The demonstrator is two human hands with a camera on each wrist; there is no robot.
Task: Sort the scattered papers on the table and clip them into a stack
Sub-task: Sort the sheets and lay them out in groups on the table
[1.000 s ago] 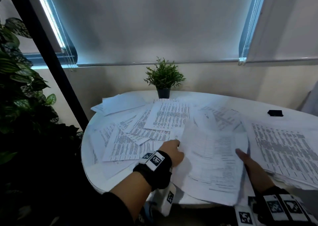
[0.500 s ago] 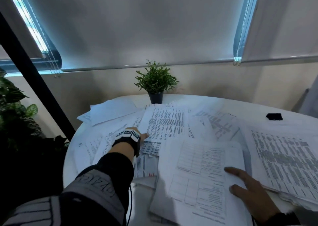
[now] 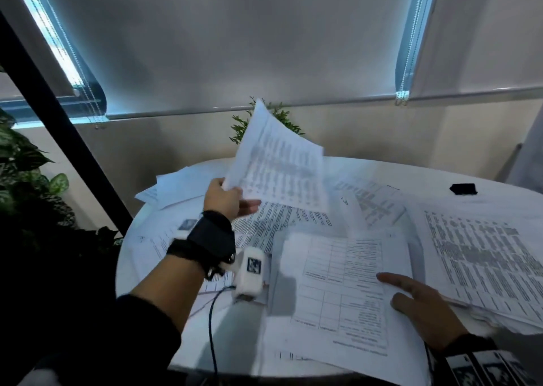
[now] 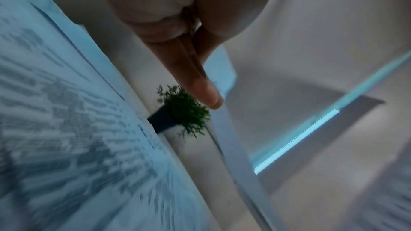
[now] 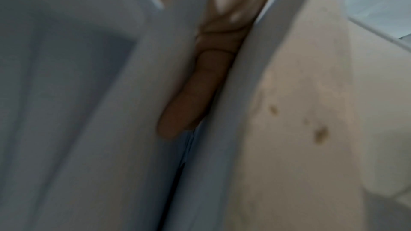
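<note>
Hands first: my left hand pinches one printed sheet by its near corner and holds it raised and tilted above the surface; my right hand lies flat with fingers spread on the gathered pile just in front of me, pressing it down.

I judge the sorting as barely begun. That pile under my right hand looks only a few sheets thick, while loose papers lie overlapped beyond and beside my left hand, more sit past it at the far rim, and a broad printed spread lies just outboard of my right hand. Nothing is clipped; the small black object far beyond my right hand may be the clip, though it is too small to be sure.

For room, the raised sheet hangs in front of a potted plant at the back. The near rim sits close under both wrists, and the pile's corner overhangs it, so sheets could slide off. Between my two hands the path looks open for bringing the sheet across.
</note>
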